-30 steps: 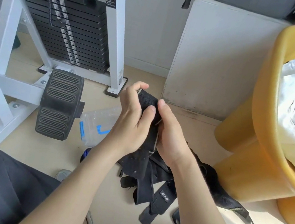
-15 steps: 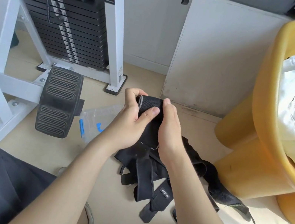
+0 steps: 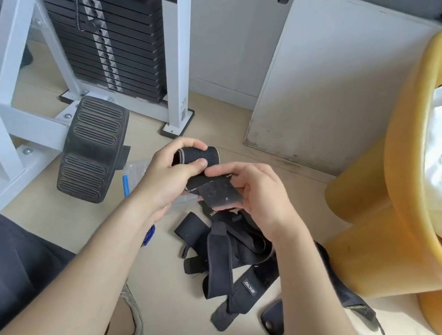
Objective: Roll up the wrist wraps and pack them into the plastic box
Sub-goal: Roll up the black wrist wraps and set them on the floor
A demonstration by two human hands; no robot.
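The person holds one black wrist wrap (image 3: pixel 201 154) above the floor, at about 12 o'clock from the loose wraps (image 3: pixel 221 255) heaped between the shoes. The left hand (image 3: pixel 169 179) is closed round the rolled part: forefinger curled over the top, thumb pressed on the front. This grip probably stops the coil from springing open. The right hand (image 3: pixel 258 192) pinches the free tail, a rough hook-and-loop patch (image 3: pixel 218 194), between thumb above and fingers below. The patch lies flat and face up, stretched towards 4 o'clock from the roll. Held taut like that, it can be laid evenly over the coil so the fastener catches and the edges line up. The two thumbs almost meet where roll and tail join, which looks like the point where tension is controlled.

The clear plastic box (image 3: pixel 136 167) with its blue latch (image 3: pixel 125 185) sits on the floor at 9 o'clock from the roll. It is mostly hidden behind the left hand and lies just beside the ribbed black footplate (image 3: pixel 91 148) of the weight machine (image 3: pixel 103 39). Whether it holds anything cannot be told. It seems placed close on the left so a finished roll can be dropped in with a short reach.

By this view the first visible roll is nearly closed, and the heap at 6 o'clock is not yet rolled. A yellow plastic stool (image 3: pixel 376 211) stands at 3 o'clock, well apart from the hands.
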